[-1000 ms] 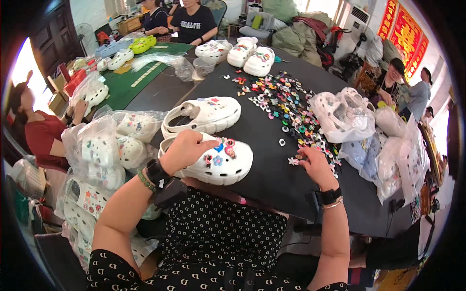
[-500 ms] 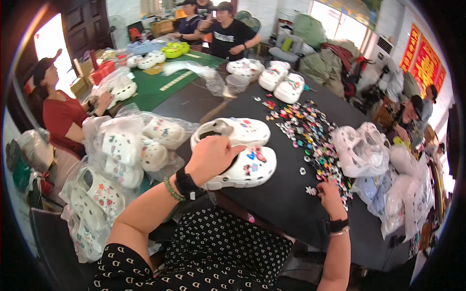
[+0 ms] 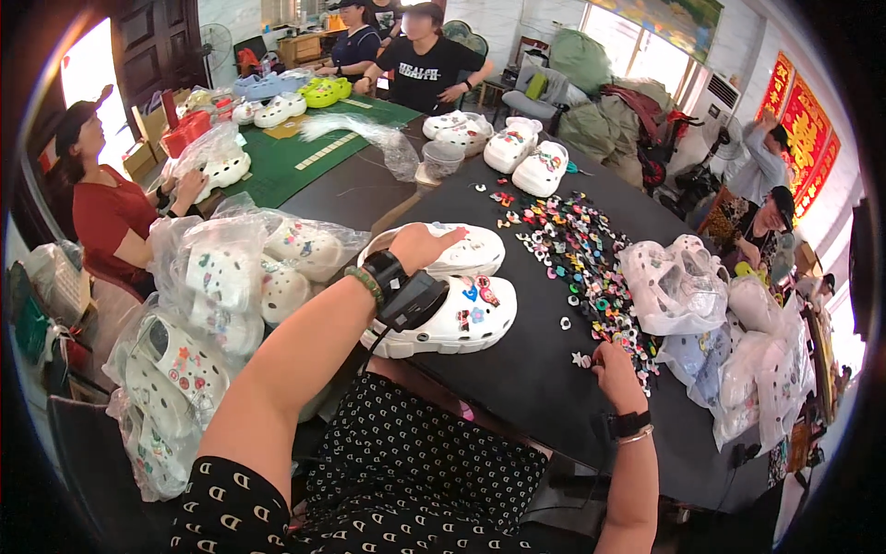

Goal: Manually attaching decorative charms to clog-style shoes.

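Two white clogs sit side by side at frame centre on the dark table (image 3: 480,392), toes pointing right. The near clog (image 3: 450,334) already carries a cluster of charms on its upper, including a blue one, a red-and-pink one and a pale blue flower; holes along its side and toe are bare, so it looks partly filled. The far clog (image 3: 482,247) shows charms on top too, but your left hand (image 3: 426,246) covers part of it, so no full count there. Left fingers: mostly hidden under the hand, can't tell whether they're together or gripping, or whether they touch the clog. Your right hand (image 3: 616,374), right of centre, is at the lower edge of the loose charm pile (image 3: 577,245), fingers curled, tips close to a pale star-shaped charm (image 3: 580,360); can't tell if they pinch anything. Plenty of charms lie unused. Elsewhere, the white clogs (image 3: 540,169) at upper centre have charms on, and so do bagged clogs (image 3: 220,282) at left; those look done, as a judgement. Bagged clogs at right (image 3: 676,294) are too blurred by plastic to judge.
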The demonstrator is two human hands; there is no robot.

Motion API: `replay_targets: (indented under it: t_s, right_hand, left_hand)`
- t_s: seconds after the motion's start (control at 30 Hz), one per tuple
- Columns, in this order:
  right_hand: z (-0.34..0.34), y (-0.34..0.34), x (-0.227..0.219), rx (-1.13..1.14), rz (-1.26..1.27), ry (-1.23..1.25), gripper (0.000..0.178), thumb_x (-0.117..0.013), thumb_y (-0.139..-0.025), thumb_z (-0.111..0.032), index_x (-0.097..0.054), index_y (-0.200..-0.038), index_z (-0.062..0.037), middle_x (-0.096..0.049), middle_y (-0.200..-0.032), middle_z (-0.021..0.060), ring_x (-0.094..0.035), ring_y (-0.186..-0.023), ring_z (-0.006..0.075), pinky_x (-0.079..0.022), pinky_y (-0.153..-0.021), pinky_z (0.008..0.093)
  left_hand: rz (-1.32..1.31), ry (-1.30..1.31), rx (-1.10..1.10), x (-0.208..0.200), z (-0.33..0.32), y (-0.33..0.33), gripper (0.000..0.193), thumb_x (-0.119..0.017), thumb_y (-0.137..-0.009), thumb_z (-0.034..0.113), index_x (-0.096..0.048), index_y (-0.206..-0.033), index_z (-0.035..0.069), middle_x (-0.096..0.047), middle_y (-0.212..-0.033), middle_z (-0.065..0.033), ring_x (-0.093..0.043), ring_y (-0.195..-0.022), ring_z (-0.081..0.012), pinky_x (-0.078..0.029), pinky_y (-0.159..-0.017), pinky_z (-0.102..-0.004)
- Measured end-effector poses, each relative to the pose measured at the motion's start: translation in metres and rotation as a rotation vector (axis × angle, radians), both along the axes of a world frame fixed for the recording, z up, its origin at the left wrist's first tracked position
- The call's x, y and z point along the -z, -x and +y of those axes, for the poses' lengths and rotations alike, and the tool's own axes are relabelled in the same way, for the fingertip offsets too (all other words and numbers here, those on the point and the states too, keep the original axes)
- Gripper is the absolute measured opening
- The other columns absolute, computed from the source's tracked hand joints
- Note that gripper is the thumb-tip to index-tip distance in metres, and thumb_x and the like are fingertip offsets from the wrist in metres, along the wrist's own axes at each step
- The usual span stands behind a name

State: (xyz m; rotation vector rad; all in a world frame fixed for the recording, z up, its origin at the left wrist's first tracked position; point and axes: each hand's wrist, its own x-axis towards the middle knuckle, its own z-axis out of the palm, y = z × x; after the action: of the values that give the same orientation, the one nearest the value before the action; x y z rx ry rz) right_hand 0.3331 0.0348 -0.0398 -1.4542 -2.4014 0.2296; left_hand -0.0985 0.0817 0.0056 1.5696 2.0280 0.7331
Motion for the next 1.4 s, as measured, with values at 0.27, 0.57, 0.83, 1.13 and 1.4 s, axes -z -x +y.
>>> replay_targets:
  t_s: [0.27,0.57,0.83,1.13,1.4]
  right_hand:
    - [0.008,-0.005,-0.011,0.061,0.072,-0.019,0.026,-0.076,-0.067,-0.003,-0.052,-0.078,-0.0005,-0.06,-0.076,0.0159,-0.058,-0.075,0.0367,-0.045,-0.065,0.0432]
    - [0.03,0.091,-0.092,-0.185,0.453,0.087,0.008,-0.064,-0.078,-0.003,-0.061,-0.084,0.0003,-0.062,-0.073,0.0113,-0.062,-0.067,0.0233,-0.049,-0.063,0.0334]
    - [0.085,0.193,-0.084,-0.301,0.313,0.014,0.012,-0.067,-0.077,0.0,-0.063,-0.088,0.0001,-0.067,-0.08,0.0123,-0.066,-0.073,0.0216,-0.051,-0.067,0.0322]
    - [0.106,0.216,-0.068,-0.384,0.177,0.02,0.01,-0.066,-0.068,0.004,-0.066,-0.076,-0.0019,-0.067,-0.075,0.0124,-0.066,-0.072,0.0273,-0.052,-0.066,0.0353]
    - [0.118,0.216,-0.072,-0.34,-0.031,-0.036,0.025,-0.079,-0.061,-0.004,-0.066,-0.082,-0.0083,-0.052,-0.097,0.0098,-0.054,-0.098,0.0319,-0.047,-0.086,0.0396]
  left_hand:
    - [-0.201,-0.306,0.008,0.017,-0.005,-0.019,0.053,-0.074,-0.073,0.041,-0.065,-0.091,-0.008,-0.068,-0.088,-0.0226,-0.066,-0.082,-0.0342,-0.051,-0.074,-0.039]
    - [-0.479,-0.283,0.222,0.031,-0.014,-0.023,0.033,-0.07,-0.084,0.006,-0.06,-0.114,-0.006,-0.068,-0.103,-0.0093,-0.064,-0.087,-0.0118,-0.051,-0.077,-0.027]
    - [-0.426,-0.362,0.138,0.041,-0.009,-0.026,0.034,-0.077,-0.075,0.026,-0.063,-0.088,-0.002,-0.063,-0.073,-0.0112,-0.061,-0.067,-0.0227,-0.047,-0.064,-0.0346]
    - [-0.468,-0.261,0.177,0.034,-0.014,-0.03,0.031,-0.069,-0.083,0.005,-0.061,-0.111,-0.003,-0.069,-0.097,-0.0065,-0.064,-0.083,-0.0113,-0.051,-0.075,-0.0273]
    - [-0.365,-0.3,0.131,0.016,-0.024,-0.037,0.031,-0.076,-0.074,0.024,-0.059,-0.082,-0.001,-0.061,-0.073,-0.0131,-0.06,-0.069,-0.0274,-0.047,-0.066,-0.0367]
